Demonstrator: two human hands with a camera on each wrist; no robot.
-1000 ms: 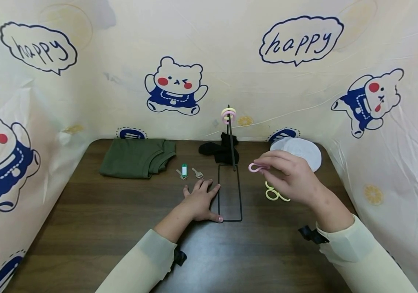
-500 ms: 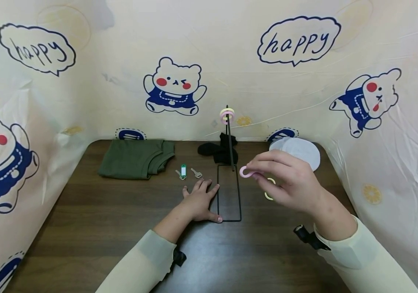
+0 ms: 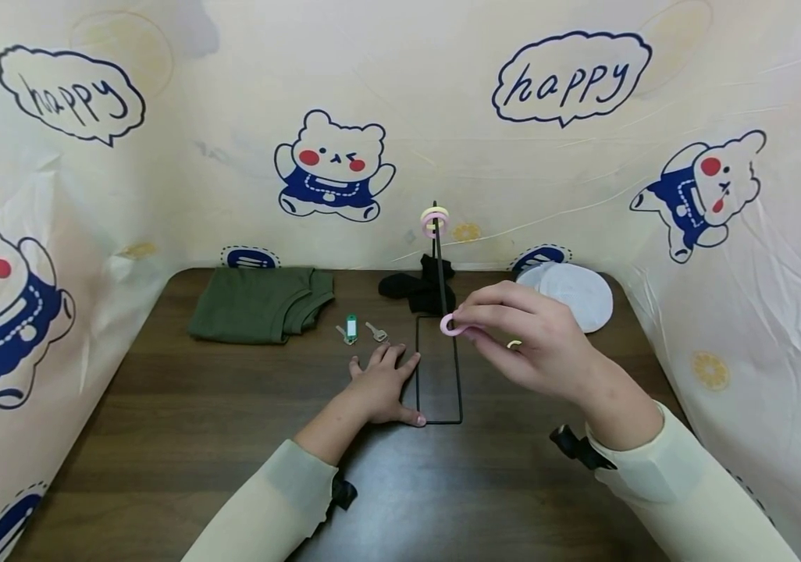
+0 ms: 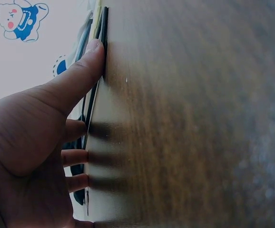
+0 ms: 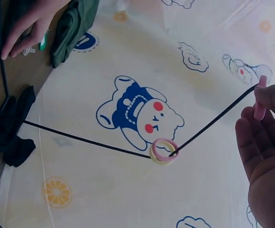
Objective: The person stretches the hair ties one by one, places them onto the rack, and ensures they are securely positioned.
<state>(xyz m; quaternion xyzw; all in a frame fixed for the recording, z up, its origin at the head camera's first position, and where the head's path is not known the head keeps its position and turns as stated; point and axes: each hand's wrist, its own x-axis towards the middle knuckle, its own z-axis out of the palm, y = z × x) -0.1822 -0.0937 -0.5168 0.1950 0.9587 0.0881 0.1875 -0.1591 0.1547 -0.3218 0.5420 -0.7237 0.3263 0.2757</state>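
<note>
Folded cloth at table's back left, keys between it and wire stand.

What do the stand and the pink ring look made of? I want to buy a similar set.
The stand looks like thin metal wire with a matte black coating: its lines are slender, rigid and straight with tight corners. The pink ring, pinched in the right hand, looks like smooth moulded plastic, opaque pastel with a slight sheen; silicone can't be ruled out.
</note>
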